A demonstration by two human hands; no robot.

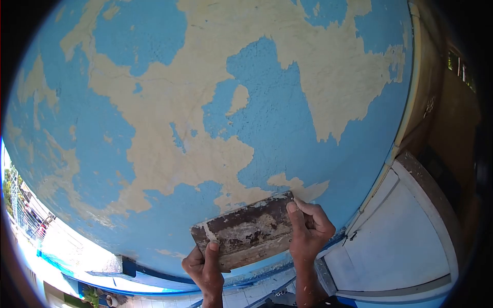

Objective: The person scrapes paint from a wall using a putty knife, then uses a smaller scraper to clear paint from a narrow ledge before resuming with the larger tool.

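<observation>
left hand: lower centre of frame, nearest the lens; fingers closed on the lower left corner of the scraper blade, thumb pressed on its face.
scraper blade: wide, rusty and paint-caked; lies flat against the wall, tilted up to the right, its top edge at the rim of a cream patch.
right hand: clamped on the blade's right end, index finger laid along the edge.
step: looks like mid-scrape, lifting blue paint off the wall.
next move calls for: likely even two-handed pressure, a low blade angle and a push upward into the blue island at centre.
cream patches: bare areas across centre and top.
around: street at far left; blue trim band at bottom.
in the way: white panel and brown frame at right, close to the right hand.
</observation>
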